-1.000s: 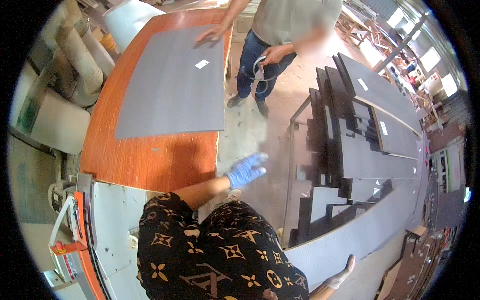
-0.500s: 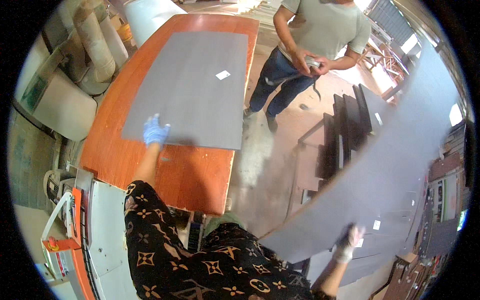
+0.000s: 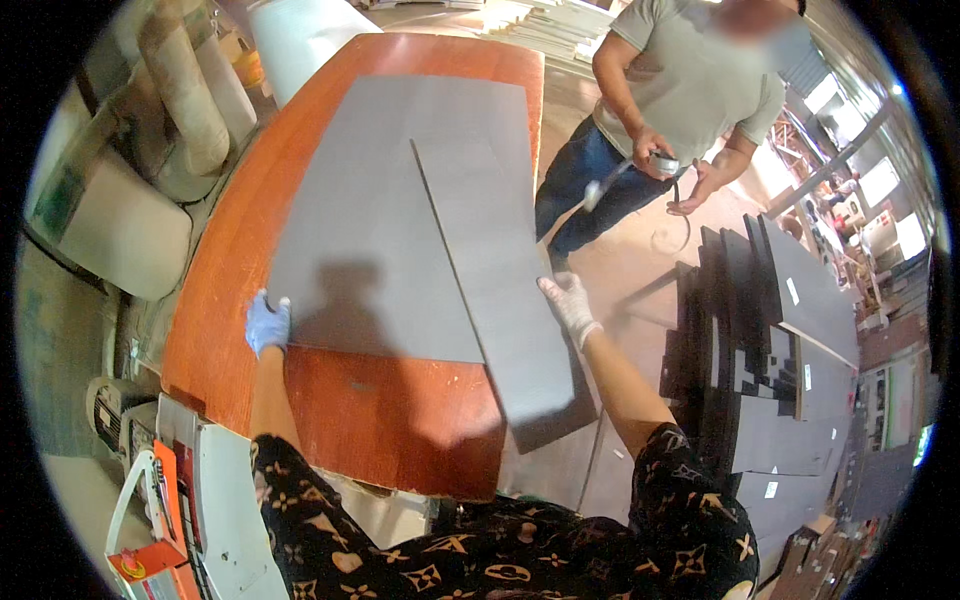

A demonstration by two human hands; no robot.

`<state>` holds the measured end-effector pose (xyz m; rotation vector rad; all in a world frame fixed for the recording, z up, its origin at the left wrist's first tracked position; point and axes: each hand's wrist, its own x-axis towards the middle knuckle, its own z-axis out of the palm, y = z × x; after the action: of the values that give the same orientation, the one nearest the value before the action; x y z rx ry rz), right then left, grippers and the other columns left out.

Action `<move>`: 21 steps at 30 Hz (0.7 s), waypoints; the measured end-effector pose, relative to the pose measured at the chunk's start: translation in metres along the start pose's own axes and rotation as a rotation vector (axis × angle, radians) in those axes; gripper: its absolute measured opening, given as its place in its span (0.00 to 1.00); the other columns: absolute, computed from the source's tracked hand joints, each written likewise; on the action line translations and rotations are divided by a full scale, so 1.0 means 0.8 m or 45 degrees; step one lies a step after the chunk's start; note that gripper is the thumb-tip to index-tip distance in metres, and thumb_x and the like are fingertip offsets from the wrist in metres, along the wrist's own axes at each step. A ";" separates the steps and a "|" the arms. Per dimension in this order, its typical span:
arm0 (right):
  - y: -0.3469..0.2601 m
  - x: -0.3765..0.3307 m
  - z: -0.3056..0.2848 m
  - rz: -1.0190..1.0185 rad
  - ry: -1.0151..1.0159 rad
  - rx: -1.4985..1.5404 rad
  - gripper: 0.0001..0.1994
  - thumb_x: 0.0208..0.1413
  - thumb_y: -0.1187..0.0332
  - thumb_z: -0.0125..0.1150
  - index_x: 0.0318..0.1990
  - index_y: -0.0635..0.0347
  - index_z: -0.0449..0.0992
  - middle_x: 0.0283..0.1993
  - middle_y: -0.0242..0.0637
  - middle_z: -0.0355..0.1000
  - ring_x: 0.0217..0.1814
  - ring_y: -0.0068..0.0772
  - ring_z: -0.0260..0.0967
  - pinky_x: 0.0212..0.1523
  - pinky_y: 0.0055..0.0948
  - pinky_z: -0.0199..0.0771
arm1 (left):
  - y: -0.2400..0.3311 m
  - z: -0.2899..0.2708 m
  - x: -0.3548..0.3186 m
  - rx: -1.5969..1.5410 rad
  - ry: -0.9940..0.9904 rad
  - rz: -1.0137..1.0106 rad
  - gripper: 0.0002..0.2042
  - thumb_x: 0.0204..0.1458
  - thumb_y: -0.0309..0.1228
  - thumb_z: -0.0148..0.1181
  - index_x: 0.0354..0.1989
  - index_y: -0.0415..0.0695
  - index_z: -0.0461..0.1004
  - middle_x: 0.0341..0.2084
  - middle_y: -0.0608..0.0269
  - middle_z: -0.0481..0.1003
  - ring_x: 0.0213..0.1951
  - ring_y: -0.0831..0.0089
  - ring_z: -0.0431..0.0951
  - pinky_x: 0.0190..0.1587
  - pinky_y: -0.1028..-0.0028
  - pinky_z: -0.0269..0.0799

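The right hand point(image 3: 570, 307) grips the narrow board point(image 3: 505, 270) by one edge; the left hand point(image 3: 268, 324) is at a corner of the wide board point(image 3: 380, 210), grip unclear. The narrow board slants over the wide one on the table point(image 3: 400, 430).

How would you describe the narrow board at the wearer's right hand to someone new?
Start at the big reddish-brown table, which bears a wide grey board. Slanting across that board's right side is the narrow grey board, with the white-gloved right hand at its right edge. Unlike the wide one, it is a slim strip whose near end extends beyond the table.
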<state>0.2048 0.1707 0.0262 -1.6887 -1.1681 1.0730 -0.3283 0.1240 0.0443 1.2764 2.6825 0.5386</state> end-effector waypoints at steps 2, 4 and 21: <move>0.022 0.024 -0.004 0.197 -0.234 0.138 0.39 0.47 0.54 0.70 0.60 0.70 0.59 0.50 0.45 0.70 0.49 0.33 0.68 0.52 0.31 0.68 | 0.020 -0.013 -0.033 -0.038 -0.098 -0.004 0.30 0.47 0.45 0.61 0.60 0.50 0.64 0.55 0.48 0.68 0.56 0.51 0.67 0.59 0.58 0.62; 0.010 0.030 -0.015 0.452 -0.442 0.304 0.45 0.46 0.50 0.69 0.64 0.71 0.54 0.61 0.52 0.63 0.61 0.42 0.62 0.62 0.38 0.62 | 0.004 -0.002 -0.066 -0.213 -0.267 0.102 0.32 0.46 0.43 0.63 0.60 0.49 0.63 0.54 0.47 0.68 0.57 0.50 0.67 0.58 0.58 0.63; 0.017 -0.015 -0.214 0.629 -0.659 0.545 0.37 0.46 0.50 0.68 0.59 0.66 0.64 0.55 0.43 0.68 0.56 0.38 0.66 0.55 0.37 0.70 | 0.017 0.034 -0.282 -1.560 -0.708 -0.581 0.21 0.57 0.44 0.54 0.50 0.40 0.66 0.43 0.58 0.72 0.39 0.65 0.71 0.44 0.66 0.70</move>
<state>0.3662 0.1308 0.0701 -1.4198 -0.7342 1.9978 -0.1675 -0.0348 0.0144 0.3443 1.5286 1.2162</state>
